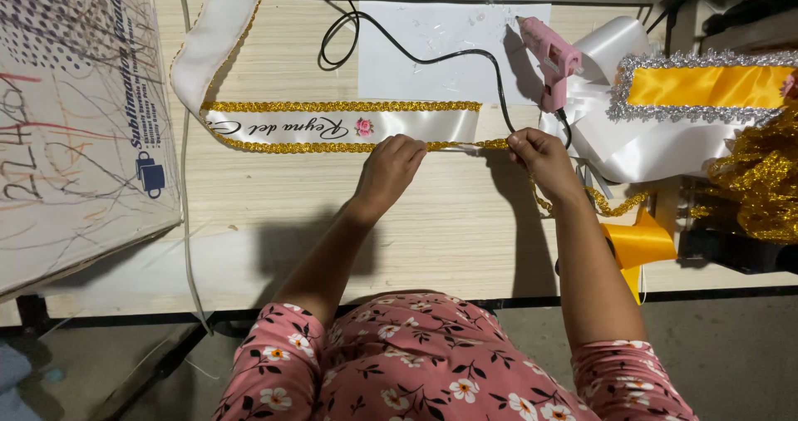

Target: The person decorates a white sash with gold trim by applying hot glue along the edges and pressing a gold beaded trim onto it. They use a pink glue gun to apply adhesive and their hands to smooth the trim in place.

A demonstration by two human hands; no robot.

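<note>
A white satin sash (391, 126) with gold lettering, a small pink rose and gold glitter trim along both long edges lies flat on the wooden table (449, 230). My left hand (391, 167) presses its fingertips on the lower trim near the sash's right end. My right hand (536, 151) pinches the loose gold trim (486, 145) just past that end and holds it taut. The trim runs on under my right wrist toward the right. A pink glue gun (550, 55) stands just beyond my right hand, its black cord looping back across a white sheet.
A large scribbled cardboard box (79, 113) fills the left of the table. At the right lie white ribbon (657, 147), a yellow sash with silver trim (706, 88), a heap of gold trim (761, 184) and a yellow ribbon piece (640, 242). White paper (432, 47) lies under the cord.
</note>
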